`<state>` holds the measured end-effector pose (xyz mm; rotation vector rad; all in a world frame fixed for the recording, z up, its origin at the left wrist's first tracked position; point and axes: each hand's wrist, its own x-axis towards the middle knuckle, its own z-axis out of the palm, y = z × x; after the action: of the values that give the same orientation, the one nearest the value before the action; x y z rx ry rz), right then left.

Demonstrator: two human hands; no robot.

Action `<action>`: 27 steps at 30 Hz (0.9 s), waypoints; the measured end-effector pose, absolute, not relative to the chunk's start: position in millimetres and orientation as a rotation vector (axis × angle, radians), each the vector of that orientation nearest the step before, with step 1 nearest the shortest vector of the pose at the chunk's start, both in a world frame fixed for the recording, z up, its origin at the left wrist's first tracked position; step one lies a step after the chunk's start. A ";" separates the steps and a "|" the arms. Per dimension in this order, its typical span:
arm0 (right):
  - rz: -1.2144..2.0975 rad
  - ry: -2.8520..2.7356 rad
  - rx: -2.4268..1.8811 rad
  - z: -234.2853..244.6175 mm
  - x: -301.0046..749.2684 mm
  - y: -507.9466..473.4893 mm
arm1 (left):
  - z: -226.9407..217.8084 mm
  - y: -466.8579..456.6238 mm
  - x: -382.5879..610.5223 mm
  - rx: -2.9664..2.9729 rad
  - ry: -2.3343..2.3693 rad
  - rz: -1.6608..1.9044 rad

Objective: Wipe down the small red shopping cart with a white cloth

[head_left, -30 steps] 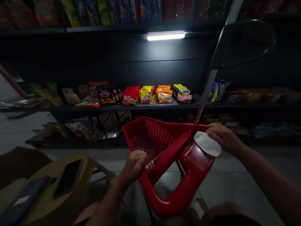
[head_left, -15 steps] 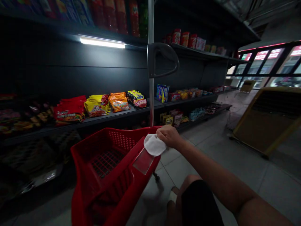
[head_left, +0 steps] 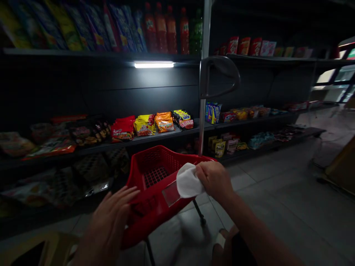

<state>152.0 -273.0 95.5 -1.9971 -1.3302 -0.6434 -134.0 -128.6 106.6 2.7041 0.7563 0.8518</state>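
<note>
Far left, you are standing beside low black shelving with snack bags (head_left: 50, 146) lying on it, and a yellow plastic stool (head_left: 50, 247) is showing at the bottom edge. Your left hand (head_left: 107, 225) is held open, fingers spread and grasping nothing, its fingertips just beside the left rim of the red plastic shopping basket (head_left: 155, 157); you cannot tell whether they are touching it. The basket is sitting on a wheeled stand over the tile floor (head_left: 277, 184), in front of the shelving. Your right hand (head_left: 215, 181) is clenched around a white cloth (head_left: 190, 181), pressing it on the basket's right rim beside a clear panel (head_left: 170, 194). Behind that hand, a metal pole (head_left: 205, 111) is rising to a dark curved handle (head_left: 219, 72). Noodle packets (head_left: 163, 122) are lying on the shelf left of the pole, and boxed snacks (head_left: 213, 112) are standing to its right.
</note>
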 end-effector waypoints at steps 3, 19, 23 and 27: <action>-0.667 -1.480 -1.767 96.1 100.6 -264.2 | 99.8 -111.8 -129.0 2.566 0.860 0.638; -0.601 -1.594 -2.224 113.4 160.8 -262.8 | 120.1 -111.3 -96.9 2.531 0.968 0.385; -0.632 -1.545 -2.192 119.2 107.2 -250.3 | 124.5 -105.6 -94.3 2.582 1.084 0.298; -0.434 -1.820 -1.965 112.0 145.2 -260.8 | 125.0 -90.9 -102.7 2.618 1.138 0.178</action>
<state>145.2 -260.8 112.0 -1.9654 -1.8199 -0.4344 -102.7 -90.9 125.0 2.6183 1.1376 0.1777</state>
